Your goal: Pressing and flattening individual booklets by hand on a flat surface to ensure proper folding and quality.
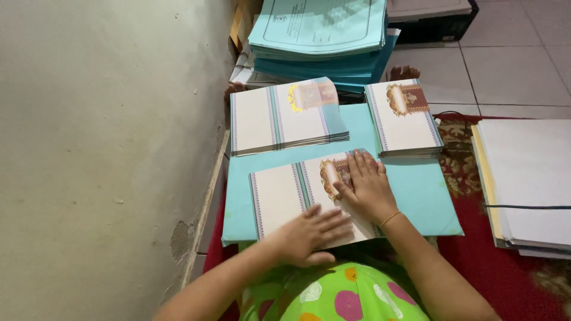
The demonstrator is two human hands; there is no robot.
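A cream card with striped bands and a brown and gold ornament [285, 193] lies unfolded on a light blue folder [416, 190] across my lap. My left hand [312, 235] presses flat on the card's near edge. My right hand [366, 184], with a thin gold bangle at the wrist, lies flat on the card's right part, partly covering the ornament. Beyond lies a stack of unfolded cards [279, 119] whose top sheet curls up at the right. A stack of folded cards [401, 119] sits to its right.
A pile of light blue folders [321, 30] rests farther back. A stack of white and cream paper [526, 178] lies on a red patterned carpet [493, 267] at right. A plain wall [107, 148] runs along the left. Toes [404, 72] show beyond the cards.
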